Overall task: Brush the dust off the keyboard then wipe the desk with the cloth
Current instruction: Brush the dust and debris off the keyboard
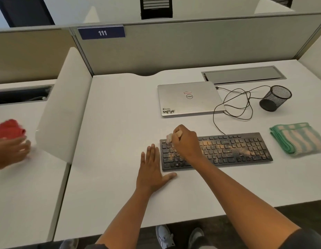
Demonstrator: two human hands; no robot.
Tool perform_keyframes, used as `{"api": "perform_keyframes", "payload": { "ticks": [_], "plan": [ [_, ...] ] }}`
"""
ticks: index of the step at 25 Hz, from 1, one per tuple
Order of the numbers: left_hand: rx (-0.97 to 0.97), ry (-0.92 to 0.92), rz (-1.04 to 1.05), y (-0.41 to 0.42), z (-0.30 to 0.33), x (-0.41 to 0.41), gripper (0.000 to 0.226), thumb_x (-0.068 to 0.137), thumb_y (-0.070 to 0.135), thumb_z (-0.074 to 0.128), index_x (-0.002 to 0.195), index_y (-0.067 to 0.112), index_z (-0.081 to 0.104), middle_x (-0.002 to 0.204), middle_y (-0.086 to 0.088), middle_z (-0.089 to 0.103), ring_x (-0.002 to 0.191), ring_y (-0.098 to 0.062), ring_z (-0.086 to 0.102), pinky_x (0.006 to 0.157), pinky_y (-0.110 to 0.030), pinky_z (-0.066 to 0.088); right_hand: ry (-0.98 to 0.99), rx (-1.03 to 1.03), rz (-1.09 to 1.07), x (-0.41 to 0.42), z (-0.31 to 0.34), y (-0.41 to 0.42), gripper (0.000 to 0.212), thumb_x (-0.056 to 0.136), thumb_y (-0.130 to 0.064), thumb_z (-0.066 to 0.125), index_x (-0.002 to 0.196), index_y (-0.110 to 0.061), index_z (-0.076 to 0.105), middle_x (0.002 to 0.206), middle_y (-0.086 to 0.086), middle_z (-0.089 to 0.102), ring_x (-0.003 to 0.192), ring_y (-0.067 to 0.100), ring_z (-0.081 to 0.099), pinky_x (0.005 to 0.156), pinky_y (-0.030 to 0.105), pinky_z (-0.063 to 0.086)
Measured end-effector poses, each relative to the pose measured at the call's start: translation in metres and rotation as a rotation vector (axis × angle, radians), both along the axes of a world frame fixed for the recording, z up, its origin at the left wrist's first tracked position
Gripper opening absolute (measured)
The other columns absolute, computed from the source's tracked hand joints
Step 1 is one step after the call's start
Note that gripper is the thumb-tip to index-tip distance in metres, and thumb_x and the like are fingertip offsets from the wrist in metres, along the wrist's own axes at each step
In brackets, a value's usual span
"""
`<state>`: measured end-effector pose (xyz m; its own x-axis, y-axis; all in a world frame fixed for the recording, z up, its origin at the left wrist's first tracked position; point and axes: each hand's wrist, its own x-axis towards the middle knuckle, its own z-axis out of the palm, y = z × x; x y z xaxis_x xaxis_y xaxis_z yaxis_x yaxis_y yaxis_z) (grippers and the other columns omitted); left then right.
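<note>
The right hand (185,139) has its fingers curled round a small brush (169,138), whose pale bristles touch the top-left keys of the black keyboard (233,150), which is speckled with tan dust. The left hand (151,169) lies flat and spread on the white counter (116,123), just beside the keyboard's left edge. A folded green-striped cloth (300,139) sits on the counter right of the keyboard. Behind the keyboard lie a closed silver laptop (189,98), a tangled black cable (237,105) and a mesh pen cup (275,97).
</note>
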<state>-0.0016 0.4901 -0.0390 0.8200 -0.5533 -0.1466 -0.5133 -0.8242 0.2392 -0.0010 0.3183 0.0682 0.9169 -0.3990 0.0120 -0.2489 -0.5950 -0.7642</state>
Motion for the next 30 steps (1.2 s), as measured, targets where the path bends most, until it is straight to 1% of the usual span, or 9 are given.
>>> {"api": "perform_keyframes", "payload": {
  "ticks": [4, 8, 11, 15, 18, 20, 24, 28, 30],
  "plan": [
    [-0.021, -0.029, 0.006, -0.003, -0.003, 0.0, 0.124, 0.075, 0.097, 0.004, 0.16, 0.009, -0.011, 0.168, -0.009, -0.018, 0.153, -0.022, -0.025, 0.125, -0.045, -0.012, 0.04, -0.002, 0.116, 0.006, -0.002, 0.007, 0.01, 0.093, -0.022, 0.054, 0.086, -0.018, 0.061, 0.069, -0.001, 0.065, 0.058, 0.013, 0.057, 0.053, 0.032, 0.045],
    [-0.039, -0.052, 0.016, -0.003, -0.006, 0.0, 0.12, 0.079, 0.095, 0.007, 0.161, 0.008, -0.006, 0.169, -0.009, -0.013, 0.154, -0.021, -0.02, 0.126, -0.045, -0.009, 0.054, -0.145, 0.06, 0.007, -0.004, 0.006, 0.013, 0.094, -0.025, 0.051, 0.085, -0.017, 0.057, 0.071, -0.001, 0.067, 0.061, 0.016, 0.061, 0.053, 0.03, 0.048],
    [-0.032, -0.046, 0.015, -0.003, -0.005, 0.0, 0.116, 0.082, 0.093, 0.013, 0.161, 0.011, -0.008, 0.168, -0.007, -0.015, 0.154, -0.02, -0.022, 0.126, -0.044, -0.01, 0.081, -0.029, 0.085, 0.005, -0.005, 0.012, 0.013, 0.094, -0.024, 0.053, 0.086, -0.018, 0.061, 0.071, -0.002, 0.068, 0.063, 0.013, 0.063, 0.054, 0.029, 0.048],
    [-0.03, -0.047, 0.021, -0.003, -0.004, 0.0, 0.118, 0.079, 0.093, 0.006, 0.161, 0.009, -0.007, 0.169, -0.008, -0.015, 0.153, -0.02, -0.022, 0.125, -0.043, -0.012, 0.055, -0.115, 0.006, -0.003, -0.005, 0.009, 0.015, 0.095, -0.024, 0.051, 0.084, -0.018, 0.058, 0.067, -0.002, 0.064, 0.059, 0.014, 0.06, 0.051, 0.029, 0.044],
    [-0.036, -0.047, 0.022, -0.004, -0.004, 0.0, 0.117, 0.08, 0.093, 0.008, 0.161, 0.01, -0.008, 0.169, -0.007, -0.015, 0.153, -0.019, -0.023, 0.125, -0.044, -0.01, 0.046, -0.031, 0.038, -0.004, -0.006, 0.006, 0.014, 0.094, -0.025, 0.053, 0.082, -0.021, 0.06, 0.065, -0.005, 0.066, 0.059, 0.012, 0.062, 0.052, 0.029, 0.048],
    [-0.04, -0.059, 0.024, -0.004, -0.005, 0.0, 0.114, 0.083, 0.091, 0.016, 0.161, 0.01, -0.007, 0.169, -0.007, -0.014, 0.154, -0.019, -0.022, 0.126, -0.044, -0.009, 0.079, 0.008, 0.088, -0.01, -0.01, 0.01, 0.013, 0.093, -0.026, 0.054, 0.083, -0.023, 0.062, 0.066, -0.005, 0.068, 0.06, 0.011, 0.064, 0.054, 0.031, 0.053],
    [-0.043, -0.05, 0.025, -0.003, -0.004, 0.0, 0.114, 0.084, 0.089, 0.023, 0.161, 0.01, -0.008, 0.168, -0.006, -0.015, 0.153, -0.018, -0.023, 0.125, -0.042, -0.012, 0.037, -0.105, 0.014, -0.017, -0.008, 0.011, 0.013, 0.094, -0.025, 0.054, 0.083, -0.021, 0.059, 0.063, -0.005, 0.063, 0.057, 0.012, 0.059, 0.05, 0.028, 0.044],
    [-0.053, -0.029, 0.061, -0.007, -0.004, -0.002, 0.115, 0.083, 0.091, 0.02, 0.161, 0.013, -0.011, 0.168, -0.006, -0.016, 0.153, -0.018, -0.024, 0.125, -0.043, -0.012, 0.028, 0.012, 0.078, -0.016, -0.009, 0.017, 0.011, 0.092, -0.022, 0.056, 0.083, -0.021, 0.063, 0.064, -0.004, 0.066, 0.057, 0.011, 0.061, 0.053, 0.029, 0.048],
    [-0.055, -0.011, 0.094, -0.011, -0.003, -0.004, 0.119, 0.078, 0.095, 0.012, 0.16, 0.012, -0.012, 0.168, -0.006, -0.019, 0.152, -0.017, -0.025, 0.124, -0.043, -0.013, 0.027, -0.023, 0.028, -0.018, -0.01, 0.015, 0.011, 0.093, -0.023, 0.056, 0.084, -0.021, 0.062, 0.064, -0.004, 0.065, 0.058, 0.013, 0.06, 0.051, 0.029, 0.046]
  ]
}}
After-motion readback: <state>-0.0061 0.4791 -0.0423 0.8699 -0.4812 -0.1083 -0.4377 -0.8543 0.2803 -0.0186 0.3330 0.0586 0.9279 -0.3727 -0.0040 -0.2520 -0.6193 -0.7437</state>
